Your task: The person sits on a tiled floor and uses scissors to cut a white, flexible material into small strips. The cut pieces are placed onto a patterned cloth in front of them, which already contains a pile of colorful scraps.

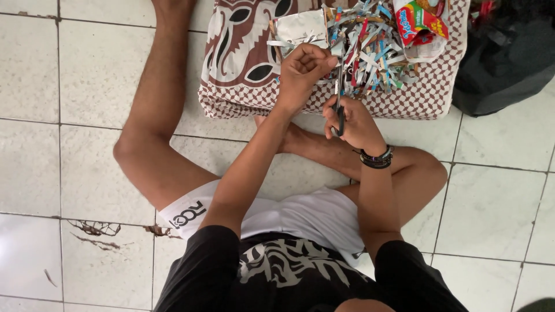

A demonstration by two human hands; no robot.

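— On the tiled floor (87, 86), what are the hands doing?

— A person sits cross-legged before a patterned cushion (243, 69). The right hand (354, 122) is closed around a pair of scissors (339, 107), blades pointing away. The left hand (302, 69), at the cushion's near edge, pinches a silvery wrapper (298, 29), its grip narrow on the foil's near edge.

— How would that wrapper handle?

— Judging by its look: very light, thin, limp and slick. It would likely buckle unless held taut close to the cut, so the pinch near the blades seems the sensible hold.

— And around it?

— Just right of the wrapper, a heap of cut strips (370, 46) covers the cushion, touching the scissors' tips. A red snack packet (419, 23) lies at the far right of the heap. A black bag (503, 58) sits on the floor further right. The strips crowd the blades; loose ones could tangle in the cut.
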